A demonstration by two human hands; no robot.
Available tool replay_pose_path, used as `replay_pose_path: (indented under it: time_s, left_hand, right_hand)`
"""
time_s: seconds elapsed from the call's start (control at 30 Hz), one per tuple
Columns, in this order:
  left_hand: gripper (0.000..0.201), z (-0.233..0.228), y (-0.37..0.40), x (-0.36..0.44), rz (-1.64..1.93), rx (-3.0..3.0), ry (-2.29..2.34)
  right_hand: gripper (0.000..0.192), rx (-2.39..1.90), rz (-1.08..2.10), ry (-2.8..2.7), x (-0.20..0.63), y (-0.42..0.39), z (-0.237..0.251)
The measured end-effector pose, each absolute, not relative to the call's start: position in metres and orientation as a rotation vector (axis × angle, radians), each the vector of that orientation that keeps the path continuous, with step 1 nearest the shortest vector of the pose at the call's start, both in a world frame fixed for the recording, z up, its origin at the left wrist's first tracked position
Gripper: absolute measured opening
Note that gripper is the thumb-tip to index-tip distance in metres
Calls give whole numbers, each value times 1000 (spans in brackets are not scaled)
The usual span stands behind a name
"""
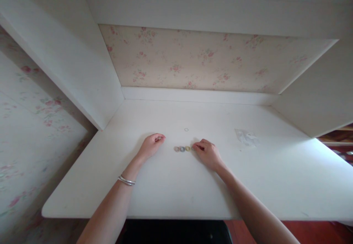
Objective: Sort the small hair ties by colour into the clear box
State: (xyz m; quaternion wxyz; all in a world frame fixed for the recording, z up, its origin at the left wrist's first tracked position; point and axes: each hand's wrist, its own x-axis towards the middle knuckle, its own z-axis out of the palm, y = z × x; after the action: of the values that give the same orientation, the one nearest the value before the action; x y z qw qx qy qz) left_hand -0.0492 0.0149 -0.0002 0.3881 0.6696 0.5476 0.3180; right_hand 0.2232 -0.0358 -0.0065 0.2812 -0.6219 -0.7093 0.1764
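Three small rings lie in a short row on the white desk: a pinkish ring, a blue-grey ring and a yellow ring. At the row's right end is my right hand, its thumb and fingers pinched; whatever is between the fingertips is too small to make out. My left hand rests on the desk left of the row, fingers curled together and what they hold, if anything, hidden. Behind the row, apart from both hands, lies a thin pale ring.
A crumpled clear plastic bag lies on the desk to the right. White side panels and a low back ledge bound the desktop. A dark seat shows below the front edge.
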Motion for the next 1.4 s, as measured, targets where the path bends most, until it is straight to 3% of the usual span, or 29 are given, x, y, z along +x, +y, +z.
replay_pose_path:
  time_s: [0.17,0.63,0.8,1.03,1.4]
  left_hand:
    - [35,0,16,-49,804,1673,1400]
    - [34,4,16,-49,813,1660,1376]
    - [35,-1,17,-49,834,1664,1346]
    - [34,-2,18,-50,833,1701,1342]
    - [37,1,15,-48,814,1691,1381]
  right_hand:
    - [27,-1682,424,-1752,227,-14,-2]
    - [25,-1810,269,-2262,214,39,9]
    - [27,-1737,239,-2290,220,26,12]
    - [29,-1558,310,-1928,226,-36,0]
    - [31,-1589,260,-2079,220,-57,-7]
